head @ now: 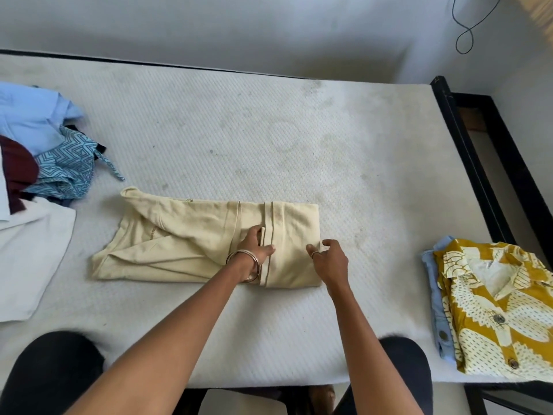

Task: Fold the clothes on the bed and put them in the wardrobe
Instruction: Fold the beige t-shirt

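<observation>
**Mid-fold: cream garment on mattress**

Nearest, both forearms reach over the mattress [209, 121] edge. Left hand [254, 244], bangle on wrist, lies flat with straight fingers on the cream garment [179, 235], by its folded-over right end. Right hand [327, 259] hovers at that end, fingers loosely curled, thumb near the cloth; whether it touches, can't tell. Yellow shirt [493, 307] folded at right on a blue piece. Unfolded pile [45, 151] far left.
</observation>
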A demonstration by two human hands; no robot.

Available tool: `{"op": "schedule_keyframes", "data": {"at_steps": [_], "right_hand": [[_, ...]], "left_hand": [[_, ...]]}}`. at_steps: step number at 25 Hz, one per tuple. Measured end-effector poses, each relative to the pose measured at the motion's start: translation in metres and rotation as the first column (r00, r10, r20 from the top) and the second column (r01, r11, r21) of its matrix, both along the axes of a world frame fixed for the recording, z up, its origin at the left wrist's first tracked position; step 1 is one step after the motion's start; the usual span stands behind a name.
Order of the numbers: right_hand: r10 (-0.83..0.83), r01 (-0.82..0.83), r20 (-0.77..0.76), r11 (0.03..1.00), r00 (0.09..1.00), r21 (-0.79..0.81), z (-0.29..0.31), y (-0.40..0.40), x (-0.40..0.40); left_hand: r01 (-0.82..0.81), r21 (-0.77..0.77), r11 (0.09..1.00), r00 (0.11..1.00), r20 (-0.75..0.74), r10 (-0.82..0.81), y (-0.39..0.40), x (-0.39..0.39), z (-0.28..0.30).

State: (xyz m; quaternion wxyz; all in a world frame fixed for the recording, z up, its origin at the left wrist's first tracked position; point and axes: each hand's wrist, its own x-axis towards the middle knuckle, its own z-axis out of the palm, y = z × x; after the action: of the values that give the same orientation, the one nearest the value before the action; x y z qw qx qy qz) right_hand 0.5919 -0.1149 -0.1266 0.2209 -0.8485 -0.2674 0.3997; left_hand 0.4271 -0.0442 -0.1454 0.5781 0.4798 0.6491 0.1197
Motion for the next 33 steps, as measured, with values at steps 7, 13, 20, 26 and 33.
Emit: {"op": "schedule_keyframes", "data": {"at_steps": [7, 13, 20, 26, 33], "right_hand": [[-0.037, 0.042, -0.075, 0.997, 0.996, 0.061, -0.013, 0.017, -0.006], [0.545, -0.419, -0.333, 0.825, 0.770, 0.379, 0.049, 0.007, -0.031], [0.406, -0.239, -0.519, 0.902, 0.752, 0.360, 0.052, 0.017, -0.067], [0.476, -0.406, -0.315, 0.875, 0.821, 0.262, 0.029, 0.053, -0.155], [0.708, -0.805, 0.435, 0.589, 0.557, 0.074, 0.009, 0.055, -0.229]], "left_hand": [[0.309, 0.465, 0.830, 0.906, -0.408, -0.109, -0.033, 0.002, 0.024], [-0.160, 0.010, 0.987, 0.986, 0.038, 0.159, -0.009, 0.009, 0.071], [-0.349, 0.130, 0.928, 0.922, 0.227, 0.315, 0.047, -0.142, 0.089], [-0.383, 0.079, 0.920, 0.916, -0.096, 0.389, 0.059, -0.288, 0.048], [-0.339, 0.196, 0.920, 0.916, -0.153, 0.370, 0.064, -0.297, 0.013]]}}
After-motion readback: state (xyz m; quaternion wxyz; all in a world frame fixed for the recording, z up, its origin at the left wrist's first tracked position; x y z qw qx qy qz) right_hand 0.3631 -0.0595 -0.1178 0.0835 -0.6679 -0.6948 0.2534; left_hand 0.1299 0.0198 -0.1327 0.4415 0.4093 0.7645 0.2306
